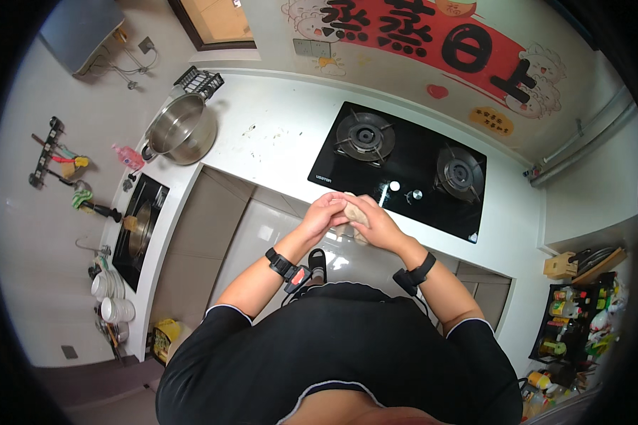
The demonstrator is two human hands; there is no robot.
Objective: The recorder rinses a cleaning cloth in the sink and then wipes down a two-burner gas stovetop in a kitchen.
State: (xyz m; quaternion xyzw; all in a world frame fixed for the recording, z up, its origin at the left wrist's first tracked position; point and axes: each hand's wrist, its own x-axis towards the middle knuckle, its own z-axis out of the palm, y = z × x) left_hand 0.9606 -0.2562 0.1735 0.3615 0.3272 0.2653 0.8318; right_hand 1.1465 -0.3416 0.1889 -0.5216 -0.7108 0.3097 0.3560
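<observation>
A bunched beige cloth (355, 213) is held between my two hands, over the floor just in front of the counter edge. My left hand (324, 214) grips its left side with bent fingers. My right hand (376, 222) is closed around its right side, and a fold hangs below the palm. Both hands are close to the near edge of the black glass gas hob (404, 170), whose two burners bear no pots. Small dark scraps (251, 129) lie on the white countertop left of the hob.
A large steel pot (183, 130) and a black basket (199, 83) stand at the back left. Farther left are a sink (141, 234) and stacked white bowls (118, 309). A knife block (560, 265) and a rack of bottles (561, 321) stand at the right.
</observation>
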